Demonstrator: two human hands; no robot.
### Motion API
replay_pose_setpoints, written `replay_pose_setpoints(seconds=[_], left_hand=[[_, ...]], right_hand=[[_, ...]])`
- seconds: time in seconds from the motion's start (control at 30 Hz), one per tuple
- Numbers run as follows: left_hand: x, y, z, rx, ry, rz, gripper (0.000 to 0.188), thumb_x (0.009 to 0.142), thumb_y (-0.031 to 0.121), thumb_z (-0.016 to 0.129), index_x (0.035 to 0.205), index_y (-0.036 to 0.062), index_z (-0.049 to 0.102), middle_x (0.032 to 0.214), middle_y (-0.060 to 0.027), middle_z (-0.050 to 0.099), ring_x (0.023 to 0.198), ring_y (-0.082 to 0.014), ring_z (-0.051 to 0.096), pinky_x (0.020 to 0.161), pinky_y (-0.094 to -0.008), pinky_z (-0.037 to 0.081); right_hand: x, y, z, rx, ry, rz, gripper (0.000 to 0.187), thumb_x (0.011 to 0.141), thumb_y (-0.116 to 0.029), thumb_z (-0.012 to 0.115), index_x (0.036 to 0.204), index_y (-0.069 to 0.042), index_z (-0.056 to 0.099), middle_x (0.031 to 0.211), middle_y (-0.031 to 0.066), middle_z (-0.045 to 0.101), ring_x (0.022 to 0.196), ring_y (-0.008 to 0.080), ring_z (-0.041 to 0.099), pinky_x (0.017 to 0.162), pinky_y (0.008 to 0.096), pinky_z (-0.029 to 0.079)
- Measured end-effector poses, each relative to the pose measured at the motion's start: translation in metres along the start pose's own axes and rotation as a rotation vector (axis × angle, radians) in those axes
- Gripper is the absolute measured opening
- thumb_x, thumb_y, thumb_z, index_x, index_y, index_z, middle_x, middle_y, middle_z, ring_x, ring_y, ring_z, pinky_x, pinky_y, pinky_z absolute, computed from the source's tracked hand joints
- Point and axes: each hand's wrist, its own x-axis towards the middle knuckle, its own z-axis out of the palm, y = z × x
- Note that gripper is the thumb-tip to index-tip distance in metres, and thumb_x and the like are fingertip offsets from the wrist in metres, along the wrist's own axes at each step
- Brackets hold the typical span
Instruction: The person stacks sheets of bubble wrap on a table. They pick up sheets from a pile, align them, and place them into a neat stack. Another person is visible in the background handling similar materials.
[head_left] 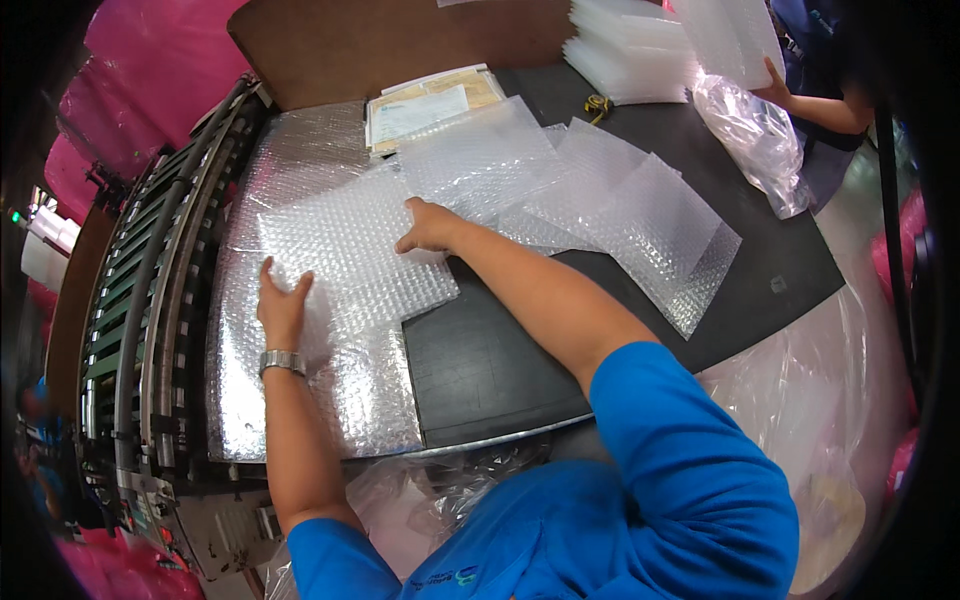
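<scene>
A clear bubble wrap sheet (345, 235) lies at a slant over a larger silvery bubble wrap sheet (240, 400) on the left of the table. My left hand (283, 305), with a metal watch on its wrist, rests at the near left edge of the clear sheet, thumb and finger spread apart. At its right edge is my right hand (430, 226), thumb and forefinger also apart; the remaining fingers are partly hidden. More clear bubble wrap pieces (480, 155) overlap beyond and to the right of my right hand, one bubble wrap piece (680, 250) reaching farthest right.
A roller conveyor (150, 300) borders the table's left side. Papers (430, 105) lie at the back, near a yellow tape measure (597, 107). Stacked bubble wrap (635, 55) and a clear plastic bundle (755, 140) sit at the far right, where a co-worker's hand (775, 88) holds a sheet.
</scene>
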Motion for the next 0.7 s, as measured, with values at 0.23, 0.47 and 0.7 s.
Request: replay_pose_setpoints(seconds=[0.23, 0.47, 0.7], left_hand=[[-0.012, 0.018, -0.003, 0.038, -0.055, 0.030, 0.070, 0.067, 0.012, 0.064, 0.127, 0.0061, 0.028, 0.110, -0.0300, 0.046, 0.099, -0.0366, 0.050, 0.086, -0.0384, 0.040], [-0.011, 0.012, 0.006, -0.144, -0.035, 0.028, 0.075, 0.064, 0.013, 0.066, 0.126, -0.0001, 0.027, 0.111, -0.0286, 0.048, 0.104, -0.0372, 0.048, 0.088, -0.0370, 0.039], [-0.017, 0.018, 0.022, -0.532, -0.161, -0.284, 0.091, 0.061, 0.019, 0.072, 0.131, -0.0023, 0.018, 0.124, -0.0258, 0.038, 0.116, -0.0321, 0.038, 0.094, -0.0366, 0.033]], right_hand=[[0.005, 0.048, -0.119, -0.463, 0.688, -0.099, 0.064, 0.069, -0.042, 0.067, 0.117, -0.006, 0.047, 0.114, 0.0204, 0.049, 0.107, 0.0333, 0.047, 0.089, 0.0374, 0.039], [0.003, 0.126, -0.154, -0.419, 0.508, 0.417, 0.085, 0.059, -0.063, 0.061, 0.124, -0.012, 0.040, 0.129, 0.0162, 0.037, 0.122, 0.0305, 0.032, 0.096, 0.0540, 0.023], [-0.033, 0.049, -0.068, -0.499, 0.208, 0.145, 0.060, 0.066, -0.043, 0.064, 0.116, -0.013, 0.048, 0.123, 0.0117, 0.044, 0.114, 0.0265, 0.042, 0.093, 0.0477, 0.029]])
